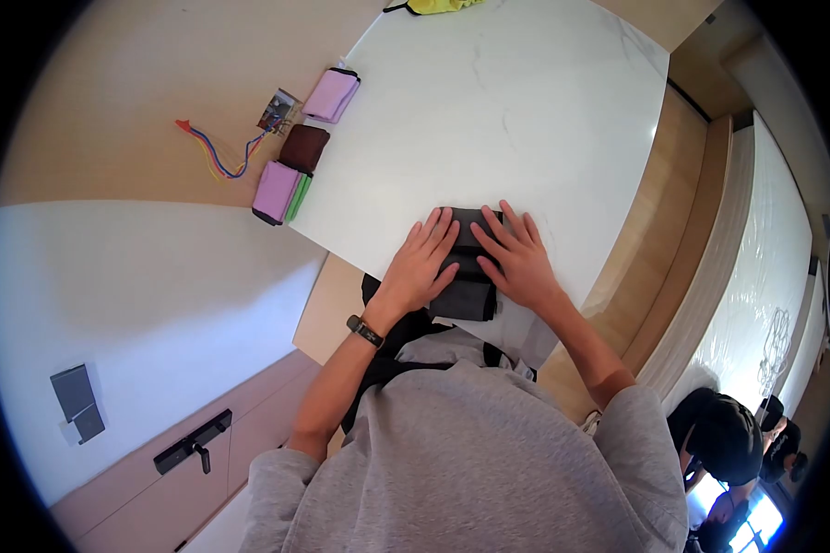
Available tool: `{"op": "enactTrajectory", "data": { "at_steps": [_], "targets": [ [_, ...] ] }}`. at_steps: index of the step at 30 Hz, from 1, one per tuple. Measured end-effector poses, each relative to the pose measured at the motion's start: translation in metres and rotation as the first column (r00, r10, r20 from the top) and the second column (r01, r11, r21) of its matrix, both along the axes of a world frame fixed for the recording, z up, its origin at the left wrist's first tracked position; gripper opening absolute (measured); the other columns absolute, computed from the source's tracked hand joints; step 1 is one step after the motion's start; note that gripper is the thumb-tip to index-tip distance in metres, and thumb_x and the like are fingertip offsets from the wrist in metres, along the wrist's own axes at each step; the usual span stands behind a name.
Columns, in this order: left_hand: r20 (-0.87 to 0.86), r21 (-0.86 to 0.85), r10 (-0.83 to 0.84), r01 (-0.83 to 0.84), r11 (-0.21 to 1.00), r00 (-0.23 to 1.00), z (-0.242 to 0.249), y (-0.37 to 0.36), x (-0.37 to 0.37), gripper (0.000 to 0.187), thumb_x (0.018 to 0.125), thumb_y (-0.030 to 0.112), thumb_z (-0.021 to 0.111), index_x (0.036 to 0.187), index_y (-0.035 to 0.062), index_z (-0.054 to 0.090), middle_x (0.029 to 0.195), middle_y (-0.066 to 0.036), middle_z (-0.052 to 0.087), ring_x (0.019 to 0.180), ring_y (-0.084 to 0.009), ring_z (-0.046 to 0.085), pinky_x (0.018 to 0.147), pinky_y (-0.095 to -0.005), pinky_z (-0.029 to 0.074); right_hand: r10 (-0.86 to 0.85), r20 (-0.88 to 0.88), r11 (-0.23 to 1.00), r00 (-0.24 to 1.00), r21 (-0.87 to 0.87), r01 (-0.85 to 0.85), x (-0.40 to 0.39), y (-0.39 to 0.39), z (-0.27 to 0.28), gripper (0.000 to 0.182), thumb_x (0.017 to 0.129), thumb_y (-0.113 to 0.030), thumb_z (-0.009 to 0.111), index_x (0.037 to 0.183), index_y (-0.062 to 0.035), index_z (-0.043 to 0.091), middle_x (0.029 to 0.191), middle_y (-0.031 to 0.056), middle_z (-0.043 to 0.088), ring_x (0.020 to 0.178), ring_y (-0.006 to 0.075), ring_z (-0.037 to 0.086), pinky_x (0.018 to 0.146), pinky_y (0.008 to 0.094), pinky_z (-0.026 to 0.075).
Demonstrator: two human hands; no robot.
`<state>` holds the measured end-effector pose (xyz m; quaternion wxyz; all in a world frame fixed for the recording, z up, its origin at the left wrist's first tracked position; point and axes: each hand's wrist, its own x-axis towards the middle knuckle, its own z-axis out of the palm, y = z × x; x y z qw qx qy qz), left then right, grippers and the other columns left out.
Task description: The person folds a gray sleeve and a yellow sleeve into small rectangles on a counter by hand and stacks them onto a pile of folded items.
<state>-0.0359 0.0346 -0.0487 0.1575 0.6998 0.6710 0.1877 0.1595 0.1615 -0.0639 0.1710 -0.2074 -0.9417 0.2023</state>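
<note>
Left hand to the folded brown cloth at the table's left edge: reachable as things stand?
Probably yes: the left hand rests open on the dark grey cloth, and only bare white tabletop shows between that hand and the brown cloth.

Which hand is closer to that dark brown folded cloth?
Left. The left hand rests on the side of the dark grey cloth nearer the brown cloth; the right hand rests on the farther side.

my feed shows charcoal cloth (pixel 463 300), a grey-veined white bench (pixel 489 120); at ten o'clock, pink cloths (pixel 330 95), maroon cloth (pixel 303 149), green cloth (pixel 298 197).
</note>
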Motion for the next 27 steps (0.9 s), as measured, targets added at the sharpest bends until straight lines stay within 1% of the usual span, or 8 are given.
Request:
{"op": "enactTrajectory", "data": {
  "at_steps": [4, 7, 9, 10, 12, 19, 24, 27],
  "targets": [
    [-0.015, 0.012, -0.005, 0.005, 1.0, 1.0, 0.002, -0.001, -0.001, 0.067, 0.091, 0.021, 0.065, 0.149, 0.0009, 0.039, 0.16, -0.019, 0.029, 0.15, -0.0366, 0.024, 0.118, -0.0493, 0.03, -0.002, 0.05, 1.0, 0.999, 0.011, 0.001, 0.004, 0.0, 0.008, 0.049, 0.092, -0.027, 0.066, 0.138, -0.0169, 0.058, 0.156, 0.008, 0.041, 0.148, 0.0354, 0.029, 0.115, 0.0609, 0.027],
    [0.06, 0.123, 0.029, -0.036, 0.992, 0.998, 0.01, -0.014, -0.001, 0.058, 0.087, 0.016, 0.071, 0.139, 0.0018, 0.051, 0.15, -0.018, 0.044, 0.14, -0.0369, 0.04, 0.114, -0.0438, 0.036, -0.045, -0.077, 0.999, 0.996, 0.001, 0.045, 0.013, -0.003, 0.014, 0.043, 0.087, -0.027, 0.071, 0.128, -0.014, 0.064, 0.144, 0.0082, 0.053, 0.135, 0.0348, 0.045, 0.109, 0.054, 0.036],
    [0.233, 0.144, 0.19, -0.227, 0.963, 0.954, 0.011, -0.031, 0.002, 0.042, 0.081, 0.01, 0.076, 0.121, 0.0046, 0.063, 0.121, -0.013, 0.063, 0.116, -0.033, 0.057, 0.101, -0.04, 0.045, -0.151, -0.175, 0.973, 0.973, -0.199, 0.115, 0.023, -0.01, 0.008, 0.033, 0.08, -0.024, 0.077, 0.11, -0.0118, 0.07, 0.117, 0.0056, 0.064, 0.11, 0.0299, 0.058, 0.094, 0.0444, 0.044],
    [0.236, 0.14, 0.19, -0.227, 0.964, 0.953, 0.01, -0.038, 0.003, 0.042, 0.081, 0.01, 0.076, 0.121, 0.0046, 0.063, 0.121, -0.013, 0.063, 0.116, -0.033, 0.057, 0.101, -0.04, 0.045, -0.152, -0.17, 0.972, 0.974, -0.202, 0.117, 0.025, -0.016, 0.012, 0.033, 0.08, -0.024, 0.077, 0.11, -0.0118, 0.07, 0.117, 0.0056, 0.064, 0.11, 0.0299, 0.058, 0.094, 0.0444, 0.044],
    [0.234, 0.049, 0.272, -0.291, 0.956, 0.933, 0.008, -0.048, 0.002, 0.03, 0.078, 0.007, 0.078, 0.105, 0.0066, 0.066, 0.094, -0.007, 0.063, 0.094, -0.0288, 0.059, 0.086, -0.0395, 0.048, -0.186, -0.124, 0.957, 0.975, -0.248, 0.151, 0.025, -0.027, 0.022, 0.025, 0.074, -0.02, 0.081, 0.094, -0.0117, 0.069, 0.093, 0.0019, 0.062, 0.088, 0.0248, 0.057, 0.079, 0.0391, 0.044],
    [0.359, 0.033, 0.263, -0.293, 0.955, 0.896, 0.01, -0.047, 0.007, 0.019, 0.079, 0.006, 0.077, 0.095, 0.0053, 0.065, 0.089, -0.007, 0.062, 0.089, -0.028, 0.057, 0.078, -0.037, 0.048, -0.225, -0.03, 0.885, 0.974, -0.424, 0.191, 0.019, -0.04, 0.031, 0.023, 0.075, -0.016, 0.08, 0.088, -0.0064, 0.064, 0.09, 0.0058, 0.062, 0.091, 0.0265, 0.06, 0.081, 0.0384, 0.047],
    [0.521, -0.163, 0.404, -0.377, 0.912, 0.752, 0.016, -0.044, 0.017, 0.017, 0.087, 0.007, 0.072, 0.098, 0.0015, 0.061, 0.087, -0.01, 0.066, 0.077, -0.022, 0.061, 0.069, -0.0328, 0.05, -0.223, 0.0, 0.736, 0.975, -0.656, 0.168, 0.019, -0.036, 0.024, 0.019, 0.082, -0.013, 0.075, 0.093, -0.0057, 0.06, 0.084, 0.01, 0.068, 0.076, 0.0299, 0.066, 0.069, 0.0395, 0.052],
    [0.56, -0.165, 0.406, -0.383, 0.909, 0.722, 0.012, -0.042, 0.018, 0.017, 0.09, 0.009, 0.07, 0.1, 0.0, 0.06, 0.083, -0.012, 0.067, 0.071, -0.0207, 0.063, 0.067, -0.0316, 0.051, -0.23, -0.059, 0.785, 0.971, -0.601, 0.15, 0.017, -0.034, 0.024, 0.018, 0.085, -0.011, 0.073, 0.094, -0.0048, 0.059, 0.082, 0.0101, 0.069, 0.072, 0.0277, 0.069, 0.066, 0.038, 0.053]
  ]
}}
